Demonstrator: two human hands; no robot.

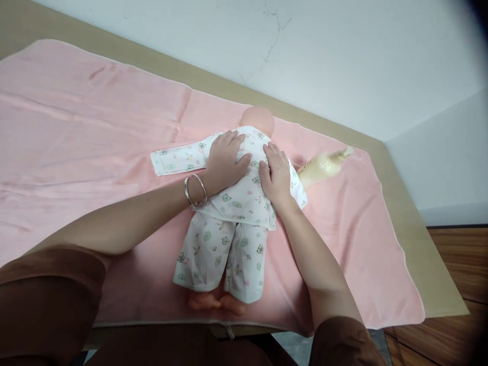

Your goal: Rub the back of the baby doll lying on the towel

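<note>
So a peach-coloured plastic baby doll (pixel 244 206) is being kept under both hands, laid out near the front edge of a smooth pink blanket (pixel 95 127). A white long-sleeved cotton top (pixel 253 179) with little green and pink prints is being worn, plus matching white printed trousers (pixel 223 254). The bare feet (pixel 206 301) are poking out below. No features are showing on the bald head (pixel 258 121), so which way it's facing can't really be told.

Nothing is being gripped: the left hand (pixel 226 157), two thin silver bangles (pixel 195 190) on its wrist, is being laid flat on the top, fingers loosely together. The right hand (pixel 276 175) is being rested flat beside it, thumb out.

Progress-wise, the dressing is looking pretty much done; only some smoothing seems to be left, maybe. Whether anything's being fastened can't be told.

Just past the right hand, a glossy cream-yellow pump bottle (pixel 324 165) is being left on the blanket, and everything's being held up by a tan table (pixel 415 244).
</note>
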